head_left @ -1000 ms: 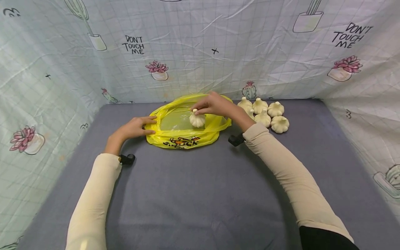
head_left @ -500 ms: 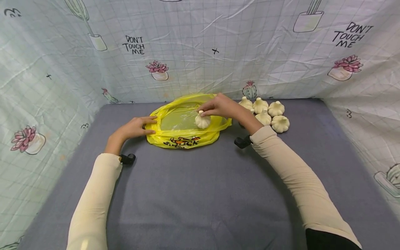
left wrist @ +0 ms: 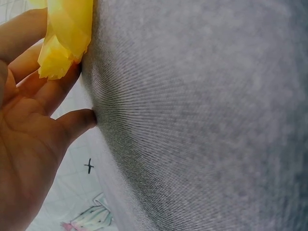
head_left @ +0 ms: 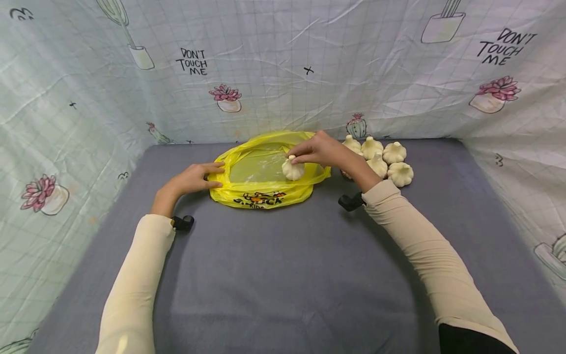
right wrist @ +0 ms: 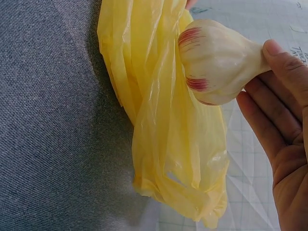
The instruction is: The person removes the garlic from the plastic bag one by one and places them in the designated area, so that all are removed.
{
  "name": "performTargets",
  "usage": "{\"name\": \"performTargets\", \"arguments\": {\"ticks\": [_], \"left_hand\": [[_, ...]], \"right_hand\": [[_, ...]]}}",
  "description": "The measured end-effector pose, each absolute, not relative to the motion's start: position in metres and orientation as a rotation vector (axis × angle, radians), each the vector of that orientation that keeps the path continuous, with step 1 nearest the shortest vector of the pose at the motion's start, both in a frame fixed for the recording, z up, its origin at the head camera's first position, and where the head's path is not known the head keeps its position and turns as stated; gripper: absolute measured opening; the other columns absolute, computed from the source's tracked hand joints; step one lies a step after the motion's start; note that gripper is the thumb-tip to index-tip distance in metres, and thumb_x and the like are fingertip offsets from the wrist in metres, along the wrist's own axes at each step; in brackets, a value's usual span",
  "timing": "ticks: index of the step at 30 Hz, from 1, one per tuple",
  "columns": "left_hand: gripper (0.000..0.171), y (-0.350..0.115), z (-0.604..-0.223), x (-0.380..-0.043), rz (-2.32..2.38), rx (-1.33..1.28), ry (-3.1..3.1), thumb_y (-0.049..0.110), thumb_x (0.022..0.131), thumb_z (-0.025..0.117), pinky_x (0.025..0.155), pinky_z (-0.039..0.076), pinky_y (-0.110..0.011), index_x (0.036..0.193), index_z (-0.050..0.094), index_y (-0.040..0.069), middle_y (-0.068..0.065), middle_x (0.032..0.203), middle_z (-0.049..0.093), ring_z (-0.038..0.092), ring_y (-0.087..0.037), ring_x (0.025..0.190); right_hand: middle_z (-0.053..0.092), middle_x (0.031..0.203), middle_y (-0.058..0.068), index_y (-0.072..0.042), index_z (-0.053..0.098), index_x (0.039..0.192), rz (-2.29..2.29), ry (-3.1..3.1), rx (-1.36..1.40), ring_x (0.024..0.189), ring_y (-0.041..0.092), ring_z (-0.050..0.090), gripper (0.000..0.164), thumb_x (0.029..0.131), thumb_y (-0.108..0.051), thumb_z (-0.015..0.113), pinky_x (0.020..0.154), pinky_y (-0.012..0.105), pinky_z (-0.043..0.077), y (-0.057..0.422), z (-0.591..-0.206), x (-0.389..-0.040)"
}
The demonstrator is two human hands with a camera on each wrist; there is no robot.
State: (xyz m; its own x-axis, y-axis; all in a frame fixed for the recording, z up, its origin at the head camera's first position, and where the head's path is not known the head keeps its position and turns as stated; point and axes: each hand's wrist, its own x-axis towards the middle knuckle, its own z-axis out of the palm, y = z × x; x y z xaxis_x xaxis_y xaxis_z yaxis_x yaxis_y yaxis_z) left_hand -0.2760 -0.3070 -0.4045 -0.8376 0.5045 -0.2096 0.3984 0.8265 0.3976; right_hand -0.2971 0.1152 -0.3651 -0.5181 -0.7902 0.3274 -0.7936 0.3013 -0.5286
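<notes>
A yellow plastic bag (head_left: 267,199) with dark printing lies on the grey table, its mouth spread wide toward me. My left hand (head_left: 190,179) rests at the bag's left edge, fingers fairly straight; in the left wrist view a yellow flap (left wrist: 70,36) hangs over them and the thumb stands apart. Over the right part of the bag's mouth, my right hand (head_left: 322,150) pinches a garlic bulb (head_left: 293,168) by its stem. Seen from the right wrist, this garlic (right wrist: 219,62) has pinkish-red streaks and overlaps the bag's folds.
Several more garlic bulbs (head_left: 393,153) stand close together at the back right, some partly hidden behind my right forearm. A patterned cloth (head_left: 283,73) hangs behind and along both sides of the grey table (head_left: 265,275).
My right hand has shifted a little to the right with the garlic bulb, still over the bag's mouth. The left hand stays at the bag's edge.
</notes>
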Motion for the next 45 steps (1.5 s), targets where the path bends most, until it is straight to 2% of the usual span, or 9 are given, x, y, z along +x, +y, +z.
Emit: {"name": "performTargets", "arguments": {"ticks": [4,10,17,24,29,31,38,45], "left_hand": [[0.058,-0.306,-0.404,-0.276,0.491,0.676,2.711,0.032,0.099,0.068,0.119,0.022,-0.061,0.146,0.054,0.002,-0.014,0.163,0.036,0.027,-0.042,0.150],[0.058,-0.303,-0.402,-0.277,0.482,0.679,2.708,0.033,0.099,0.067,0.119,0.023,-0.062,0.147,0.054,0.001,-0.014,0.163,0.035,0.027,-0.043,0.150],[0.059,-0.305,-0.404,-0.277,0.488,0.666,2.701,0.034,0.100,0.067,0.119,0.023,-0.062,0.147,0.053,0.001,-0.014,0.163,0.035,0.026,-0.043,0.150],[0.061,-0.305,-0.404,-0.274,0.496,0.637,2.697,0.035,0.100,0.067,0.119,0.023,-0.062,0.148,0.052,0.001,-0.014,0.163,0.034,0.025,-0.043,0.150],[0.060,-0.304,-0.403,-0.274,0.491,0.646,2.700,0.033,0.100,0.067,0.119,0.022,-0.062,0.148,0.052,0.001,-0.014,0.164,0.034,0.025,-0.043,0.150],[0.060,-0.304,-0.404,-0.274,0.488,0.648,2.702,0.032,0.100,0.067,0.119,0.022,-0.062,0.148,0.052,0.000,-0.014,0.164,0.034,0.025,-0.043,0.150],[0.059,-0.304,-0.404,-0.273,0.482,0.661,2.707,0.032,0.100,0.067,0.119,0.022,-0.061,0.148,0.052,0.000,-0.015,0.163,0.034,0.025,-0.043,0.150],[0.060,-0.303,-0.403,-0.272,0.489,0.654,2.707,0.032,0.100,0.067,0.119,0.023,-0.062,0.147,0.052,0.000,-0.015,0.163,0.034,0.025,-0.044,0.150]], "right_hand": [[0.079,0.102,0.000,-0.013,0.078,0.118,1.019,-2.521,1.536,0.052,0.014,0.054,0.025,0.095,-0.022,0.073,0.053,0.025,0.036,0.118,-0.364,-0.296],[0.079,0.101,0.001,-0.010,0.079,0.117,1.019,-2.519,1.513,0.052,0.022,0.057,0.025,0.095,-0.021,0.073,0.052,0.025,0.036,0.124,-0.360,-0.292],[0.079,0.103,0.005,-0.008,0.079,0.116,1.033,-2.473,1.529,0.066,0.024,0.071,0.024,0.094,-0.018,0.074,0.055,0.024,0.040,0.128,-0.361,-0.288],[0.078,0.104,0.005,-0.008,0.080,0.114,1.008,-2.417,1.517,0.054,0.022,0.060,0.023,0.092,-0.017,0.076,0.053,0.026,0.035,0.135,-0.365,-0.284],[0.078,0.106,0.004,-0.009,0.080,0.113,1.008,-2.417,1.491,0.056,0.022,0.064,0.023,0.092,-0.018,0.077,0.054,0.024,0.038,0.141,-0.365,-0.282],[0.078,0.105,0.004,-0.009,0.080,0.113,1.005,-2.413,1.494,0.055,0.018,0.062,0.024,0.092,-0.018,0.077,0.054,0.024,0.039,0.144,-0.364,-0.281],[0.079,0.100,0.003,-0.008,0.080,0.114,0.975,-2.395,1.485,0.048,0.004,0.038,0.024,0.091,-0.015,0.077,0.051,0.024,0.034,0.153,-0.366,-0.279],[0.079,0.096,0.004,-0.007,0.080,0.111,0.960,-2.375,1.469,0.050,0.004,0.050,0.022,0.090,-0.012,0.078,0.052,0.024,0.040,0.162,-0.369,-0.279]]}}
